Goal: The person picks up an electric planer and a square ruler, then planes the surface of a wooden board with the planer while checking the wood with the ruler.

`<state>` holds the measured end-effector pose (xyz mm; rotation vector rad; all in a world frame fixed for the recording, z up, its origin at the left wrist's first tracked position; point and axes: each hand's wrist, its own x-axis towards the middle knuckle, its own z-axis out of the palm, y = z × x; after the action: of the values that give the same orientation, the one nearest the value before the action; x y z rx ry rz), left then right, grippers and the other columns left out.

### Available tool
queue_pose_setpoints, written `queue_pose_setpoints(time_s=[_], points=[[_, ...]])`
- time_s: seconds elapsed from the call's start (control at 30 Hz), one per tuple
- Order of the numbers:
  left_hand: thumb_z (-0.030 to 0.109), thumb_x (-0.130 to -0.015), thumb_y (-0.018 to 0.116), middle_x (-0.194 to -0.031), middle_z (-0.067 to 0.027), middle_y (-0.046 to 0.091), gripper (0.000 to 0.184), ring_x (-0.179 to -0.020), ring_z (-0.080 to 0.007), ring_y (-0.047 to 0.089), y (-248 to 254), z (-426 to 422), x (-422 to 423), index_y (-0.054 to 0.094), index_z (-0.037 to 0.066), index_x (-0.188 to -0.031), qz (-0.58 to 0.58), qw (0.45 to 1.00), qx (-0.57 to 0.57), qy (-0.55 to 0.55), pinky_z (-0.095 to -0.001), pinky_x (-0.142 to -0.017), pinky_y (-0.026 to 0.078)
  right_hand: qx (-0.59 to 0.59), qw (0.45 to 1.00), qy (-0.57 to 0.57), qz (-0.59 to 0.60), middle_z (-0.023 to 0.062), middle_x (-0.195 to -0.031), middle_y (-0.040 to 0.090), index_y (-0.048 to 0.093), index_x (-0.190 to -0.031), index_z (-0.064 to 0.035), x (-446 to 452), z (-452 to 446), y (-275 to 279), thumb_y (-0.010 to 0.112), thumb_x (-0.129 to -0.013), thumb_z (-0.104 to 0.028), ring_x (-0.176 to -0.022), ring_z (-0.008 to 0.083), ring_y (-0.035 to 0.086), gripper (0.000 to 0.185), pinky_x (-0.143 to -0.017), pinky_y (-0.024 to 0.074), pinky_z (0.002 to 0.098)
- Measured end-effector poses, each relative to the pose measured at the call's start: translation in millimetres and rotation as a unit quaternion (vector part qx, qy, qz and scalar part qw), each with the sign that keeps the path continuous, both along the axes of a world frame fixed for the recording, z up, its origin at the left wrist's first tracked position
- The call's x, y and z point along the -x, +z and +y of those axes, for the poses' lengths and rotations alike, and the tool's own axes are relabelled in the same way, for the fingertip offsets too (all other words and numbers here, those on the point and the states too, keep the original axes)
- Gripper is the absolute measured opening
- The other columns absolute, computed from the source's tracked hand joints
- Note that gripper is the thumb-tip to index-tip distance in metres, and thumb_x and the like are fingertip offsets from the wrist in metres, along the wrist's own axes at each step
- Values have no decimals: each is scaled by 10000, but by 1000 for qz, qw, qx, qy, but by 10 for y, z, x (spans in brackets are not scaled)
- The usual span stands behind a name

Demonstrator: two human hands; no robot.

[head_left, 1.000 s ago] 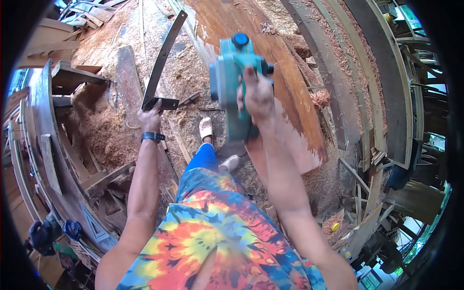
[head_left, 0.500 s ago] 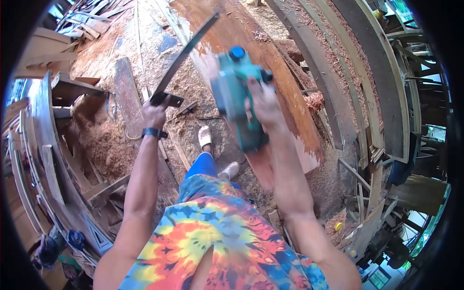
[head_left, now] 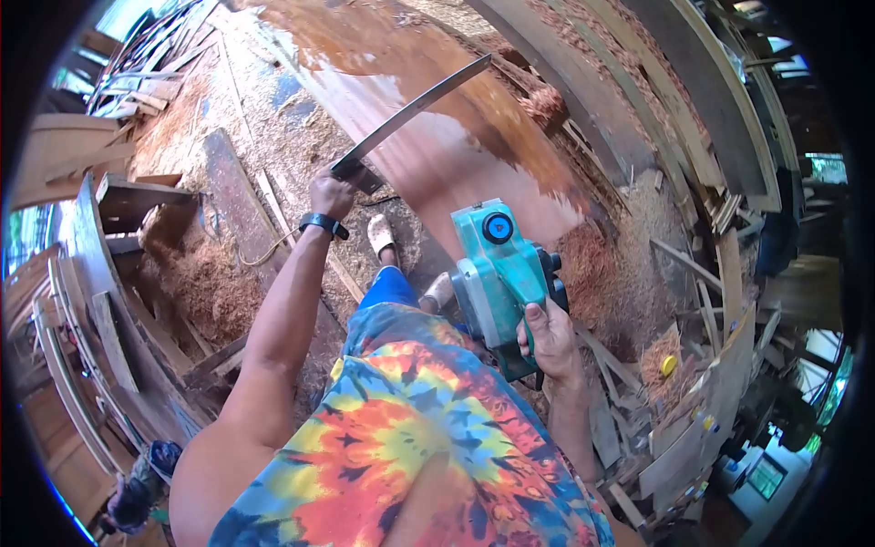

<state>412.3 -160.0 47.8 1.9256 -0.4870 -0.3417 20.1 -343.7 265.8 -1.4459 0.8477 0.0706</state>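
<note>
My left hand [head_left: 331,195], a dark band on its wrist, is closed around the dark stock of a try square [head_left: 419,111]. The long metal blade reaches out across a wide wooden board [head_left: 456,178]. Pale pink planed wood shows along the board's near end and left side; the rest is brown-orange. My right hand [head_left: 551,342] grips the handle of a teal electric planer [head_left: 497,264] with a blue-centred knob. The planer is near my body, by the board's near end; I cannot tell if its sole touches anything.
Sawdust and shavings [head_left: 273,114] cover the floor around my feet. Long planks [head_left: 602,109] lie to the right of the board. Scrap wood [head_left: 164,64] is piled at the far left, and more planks [head_left: 118,301] lean at left. A yellow round object [head_left: 669,365] lies among shavings at right.
My right hand has drawn the planer back from over the board toward my body. My left hand has moved right, bringing the try square's blade over the board.
</note>
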Motion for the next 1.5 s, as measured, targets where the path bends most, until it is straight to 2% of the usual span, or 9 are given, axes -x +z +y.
queue_pose_setpoints(time_s=[0.07, 0.17, 0.33, 0.6, 0.7, 1.0, 1.1, 1.4, 1.5], points=[[6, -864, 713, -925, -65, 744, 186, -825, -141, 696, -122, -27, 108, 717, 7, -1050, 0, 1000, 10, -26, -286, -765, 554, 1, 1000, -6, -11, 3, -614, 526, 585, -1078, -35, 64, 13, 18, 537, -934, -625, -519, 72, 519, 609, -480, 432, 242], [-97, -738, 523, -979, -122, 750, 397, -912, -176, 707, 97, -170, 324, 718, 7, -1068, 111, 992, 49, -18, -277, -854, 532, 2, 1000, 3, -21, -2, -608, 530, 588, -1060, -38, 76, 18, 12, 538, -939, -616, -509, 70, 517, 593, -474, 431, 243], [-100, -778, 528, -963, -64, 756, 384, -889, -134, 694, -206, -125, 264, 731, 47, -1069, 3, 1000, 19, -17, -270, -842, 532, 10, 1000, 15, -12, 21, -580, 555, 583, -1021, 36, 111, -11, -95, 558, -916, -641, -526, 96, 560, 685, -497, 459, 292], [-94, -773, 564, -945, -56, 756, 357, -850, -136, 689, -263, -130, 308, 730, 37, -1061, 77, 994, 79, 1, -261, -788, 531, 51, 997, 50, -13, 59, -576, 555, 574, -1025, 77, 149, -146, -198, 536, -907, -675, -553, 134, 580, 763, -546, 477, 328], [-196, -730, 359, -1032, -95, 724, 531, -966, -177, 687, -226, -138, 332, 681, -18, -1113, 86, 993, 75, -4, -310, -910, 546, 43, 997, 62, -14, 52, -581, 557, 575, -1022, 72, 126, -193, -129, 533, -904, -683, -549, 126, 570, 765, -543, 476, 326], [-83, -842, 636, -934, -33, 741, 248, -864, -114, 673, 52, -200, 440, 734, 29, -1040, 14, 999, -40, -2, -262, -804, 530, -2, 998, 48, -29, 9, -585, 532, 590, -1013, -11, 59, -180, -31, 530, -928, -647, -514, 80, 521, 644, -490, 434, 272], [-75, -764, 532, -874, -47, 752, 370, -795, -105, 675, 84, -220, 478, 738, 59, -1040, 19, 1000, -3, -5, -260, -737, 526, -11, 999, 43, -28, 0, -583, 518, 585, -1007, -25, 39, -162, -15, 528, -930, -642, -499, 70, 504, 625, -473, 421, 256], [-109, -683, 465, -921, -56, 746, 468, -858, -128, 679, -227, -152, 371, 723, 26, -1049, 2, 999, 30, -16, -262, -817, 528, -52, 997, 25, -59, 4, -599, 511, 567, -997, -19, -58, -83, -123, 523, -921, -656, -499, 69, 489, 644, -460, 385, 236], [-98, -683, 454, -954, -73, 745, 484, -883, -146, 683, -409, -68, 294, 710, 1, -1082, 98, 989, 114, -6, -267, -848, 526, -62, 995, 20, -70, 8, -609, 511, 552, -1004, -2, -96, -1, -223, 526, -922, -650, -501, 70, 488, 654, -459, 378, 231]])
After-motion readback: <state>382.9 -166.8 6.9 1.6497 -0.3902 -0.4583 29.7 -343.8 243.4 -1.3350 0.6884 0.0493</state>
